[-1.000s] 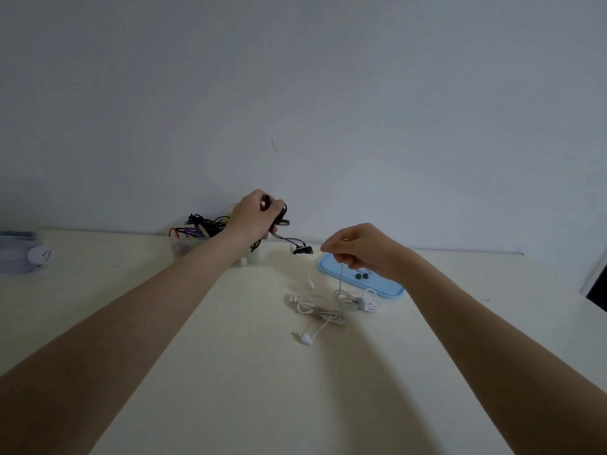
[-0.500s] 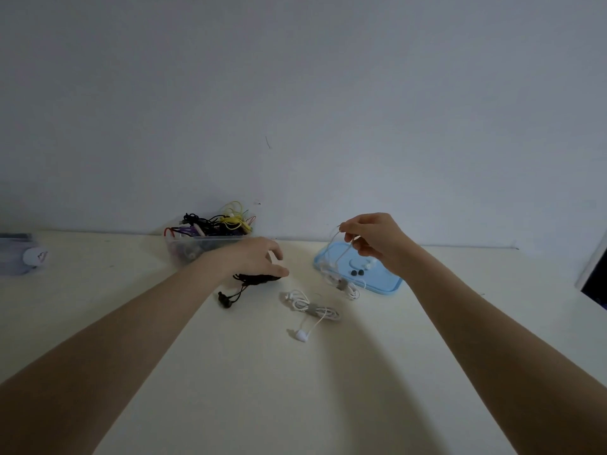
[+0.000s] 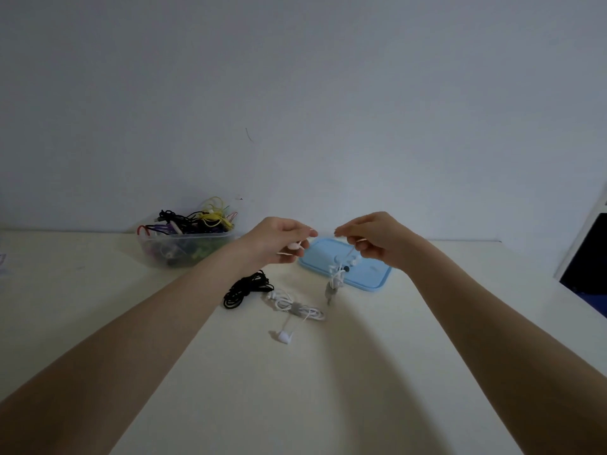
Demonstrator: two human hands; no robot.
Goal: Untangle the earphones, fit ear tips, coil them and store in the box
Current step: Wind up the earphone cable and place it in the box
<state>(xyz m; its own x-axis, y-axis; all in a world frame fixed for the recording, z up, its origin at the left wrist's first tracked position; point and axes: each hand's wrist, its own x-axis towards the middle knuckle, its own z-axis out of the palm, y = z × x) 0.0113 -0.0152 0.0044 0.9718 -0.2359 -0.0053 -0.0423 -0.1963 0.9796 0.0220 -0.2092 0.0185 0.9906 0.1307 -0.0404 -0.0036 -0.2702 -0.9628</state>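
Note:
My right hand [image 3: 374, 239] pinches the cord of a white earphone set [image 3: 335, 277], whose bundled part dangles above the table in front of the blue lid [image 3: 371, 277]. My left hand [image 3: 279, 239] is raised beside it with fingers curled, apparently pinching a small white piece. A black coiled earphone [image 3: 247, 289] lies on the table below my left wrist. A second white earphone coil [image 3: 297, 307] lies to its right, with one earbud [image 3: 283, 336] trailing toward me. The clear box [image 3: 184, 247] full of tangled cables stands at the back left.
The cream table [image 3: 295, 389] meets a plain wall at the back. Small dark ear tips lie on the blue lid. A dark screen edge [image 3: 588, 261] stands at the far right. A faint object sits at the far left edge.
My left hand has let go of the black coil, which now lies on the table, and has risen to meet my right hand. The right hand has lifted the white set higher.

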